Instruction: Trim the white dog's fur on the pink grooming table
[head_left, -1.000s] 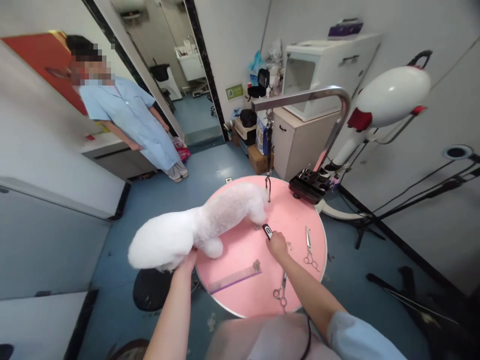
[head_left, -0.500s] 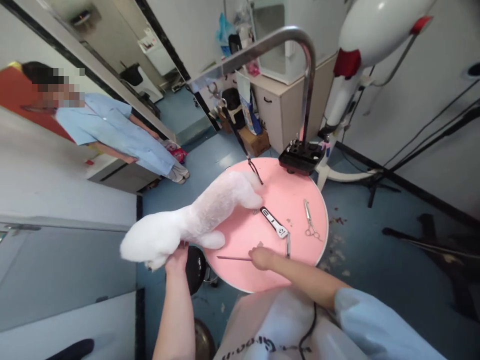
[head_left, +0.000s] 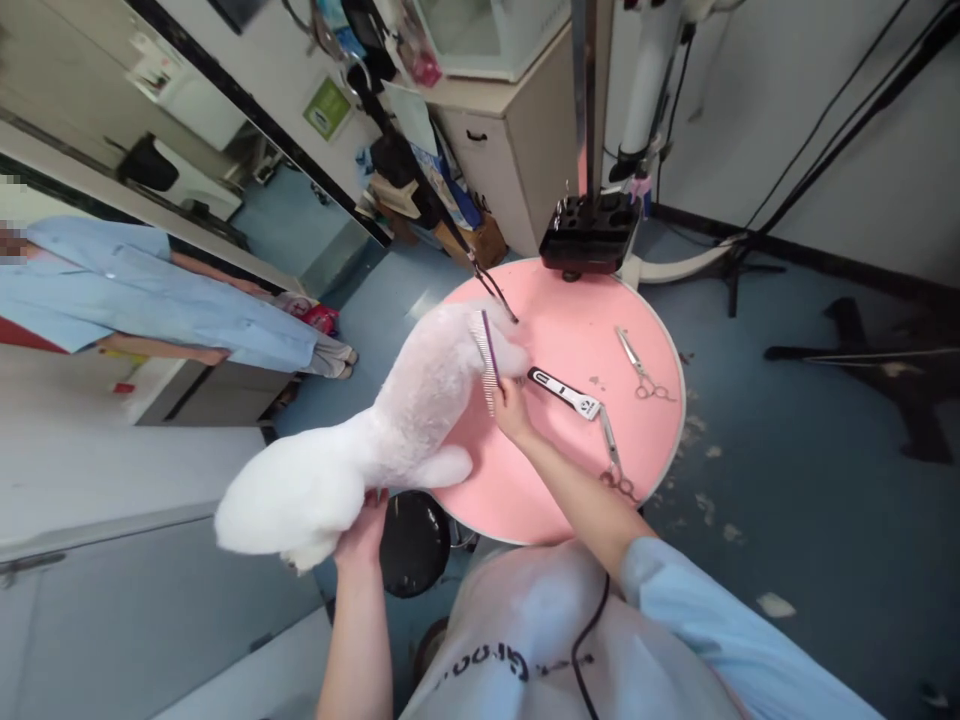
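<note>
A white fluffy dog [head_left: 427,390] stands on the round pink table [head_left: 525,500], its head leaning out past the left edge. My left hand [head_left: 364,530] holds the dog beneath its head and neck, with the fingers partly hidden in the fur. In my right hand [head_left: 513,410] is a metal comb [head_left: 487,355], its teeth toward the fur by the dog's rear. Beside that hand lie a black-and-white clipper [head_left: 564,393], scissors [head_left: 611,445] partly behind my forearm, and a second pair of scissors [head_left: 641,365].
A black grooming strap [head_left: 420,170] runs down to the dog's rear. At the table's far edge, a black tool tray [head_left: 585,235] sits by a metal post [head_left: 587,90]. A black stool [head_left: 412,545] stands below the left edge. A person in light blue [head_left: 150,290] stands at left.
My right hand has moved away from me with the comb, from the near part of the table to the dog's rear. The comb has turned upright. My left hand stays under the dog's head.
</note>
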